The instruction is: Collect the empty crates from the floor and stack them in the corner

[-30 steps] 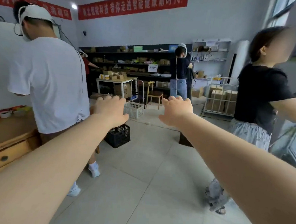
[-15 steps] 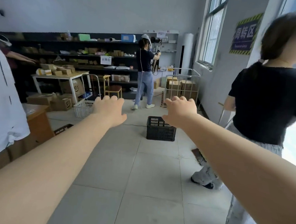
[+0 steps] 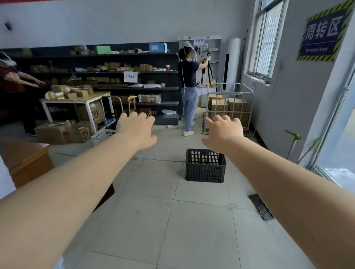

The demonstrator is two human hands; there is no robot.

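Note:
A black plastic crate (image 3: 205, 165) stands upright on the tiled floor ahead, slightly right of centre. A white crate (image 3: 101, 135) sits on the floor further left, partly hidden behind my left hand. Both my arms stretch forward at chest height. My left hand (image 3: 136, 129) is empty with fingers spread, well left of the black crate. My right hand (image 3: 224, 131) is also empty and spread, above and behind the black crate's far rim in the picture, not touching it.
A wooden desk (image 3: 26, 161) stands at the left. Cardboard boxes (image 3: 62, 132) lie under a white table (image 3: 73, 102). A person (image 3: 188, 89) stands at the dark shelves (image 3: 113, 71); another reaches in at far left. A wire cage cart (image 3: 230, 104) holds boxes under the window.
The view swung right and moved forward: the two people close by have left the frame, and the black crate is now nearer and right of centre. Both hands stay raised and empty.

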